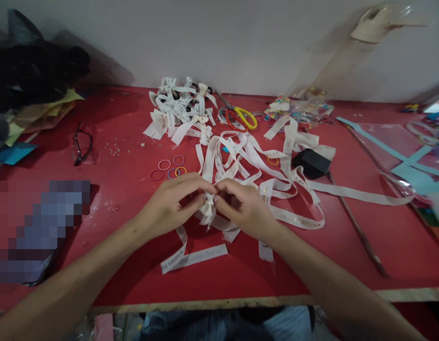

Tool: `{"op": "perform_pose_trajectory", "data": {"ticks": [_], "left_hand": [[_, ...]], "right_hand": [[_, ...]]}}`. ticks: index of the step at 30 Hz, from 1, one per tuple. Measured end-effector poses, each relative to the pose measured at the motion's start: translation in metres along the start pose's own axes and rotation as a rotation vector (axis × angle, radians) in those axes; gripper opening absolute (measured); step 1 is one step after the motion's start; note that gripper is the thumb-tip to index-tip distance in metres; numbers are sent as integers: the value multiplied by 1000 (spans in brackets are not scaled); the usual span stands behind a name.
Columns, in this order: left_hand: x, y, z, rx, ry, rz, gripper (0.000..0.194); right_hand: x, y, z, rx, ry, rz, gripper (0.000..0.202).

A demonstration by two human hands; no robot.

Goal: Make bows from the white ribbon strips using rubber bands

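My left hand [182, 198] and my right hand [242, 202] meet at the middle of the red table. Between their fingertips they pinch a gathered white ribbon [209, 206], its frayed ends pointing down. Any band around the gather is hidden by my fingers. A tangle of printed white ribbon [219, 163] lies just beyond my hands and to the right. One loose ribbon strip [205, 255] with lettering rests nearer the table's front edge. Small coloured elastic bands [164, 165] in pink, blue and yellow sit beside my left hand.
A pile of gathered ribbon pieces [180, 106] lies at the back, with red-and-yellow-handled scissors [240, 118] beside it. Eyeglasses [83, 144] and a blurred-out object [59, 227] are at left. A black-headed stick [311, 163] and plastic packets [382, 142] occupy the right.
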State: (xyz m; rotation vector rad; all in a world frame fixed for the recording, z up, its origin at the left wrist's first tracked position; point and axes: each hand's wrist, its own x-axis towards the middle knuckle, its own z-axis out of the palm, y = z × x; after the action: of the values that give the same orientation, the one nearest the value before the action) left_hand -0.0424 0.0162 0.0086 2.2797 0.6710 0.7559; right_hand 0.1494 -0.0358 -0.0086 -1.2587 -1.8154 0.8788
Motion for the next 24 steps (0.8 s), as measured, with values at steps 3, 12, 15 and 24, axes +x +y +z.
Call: {"op": "perform_pose_trajectory", "data": {"ticks": [3, 12, 15, 24], "left_hand": [[0, -1, 0, -1, 0, 5, 18], [0, -1, 1, 8, -6, -5, 18], [0, -1, 0, 16, -13, -11, 18], [0, 0, 0, 41, -22, -4, 18]], "right_hand": [[0, 1, 0, 0, 4, -10, 3], [1, 0, 0, -29, 3, -7, 5], [1, -1, 0, -33, 4, -11, 5], [1, 0, 0, -48, -2, -3, 6]]}}
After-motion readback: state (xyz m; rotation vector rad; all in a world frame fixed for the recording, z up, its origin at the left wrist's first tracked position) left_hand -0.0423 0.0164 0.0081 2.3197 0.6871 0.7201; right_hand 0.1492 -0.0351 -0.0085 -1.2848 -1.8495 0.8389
